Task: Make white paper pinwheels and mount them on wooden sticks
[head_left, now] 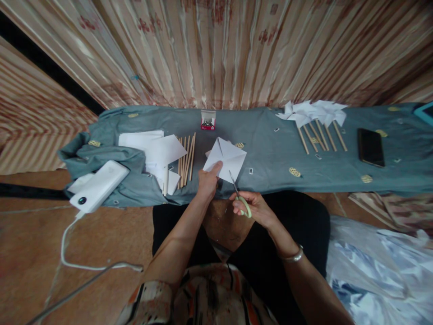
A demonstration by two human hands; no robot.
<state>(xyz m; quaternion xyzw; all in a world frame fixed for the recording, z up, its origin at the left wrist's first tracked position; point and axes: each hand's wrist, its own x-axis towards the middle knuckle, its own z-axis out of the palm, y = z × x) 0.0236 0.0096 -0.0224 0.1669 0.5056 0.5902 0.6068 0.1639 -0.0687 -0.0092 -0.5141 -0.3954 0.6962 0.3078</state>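
Observation:
My left hand (208, 181) grips a white paper square (233, 155) by its lower left side, thumb on top. Creases and a slit-like line run from its corners toward the middle. In my right hand (253, 205) is a pair of scissors (248, 208) with pale green handles. Its blades lie at the lower corner of the sheet, pointing toward the centre. Beyond the paper stands a small red and white box (208, 123) of metal pins. Wooden sticks (186, 160) lie left of my left hand, beside loose white sheets (169, 149).
Several paper pinwheels (314, 115) on wooden sticks lie at the back right, near a dark phone (371, 146). A white power bank (99, 186) with a cable rests at the left edge of the grey cloth (264, 135). A plastic bag (379, 271) is at lower right.

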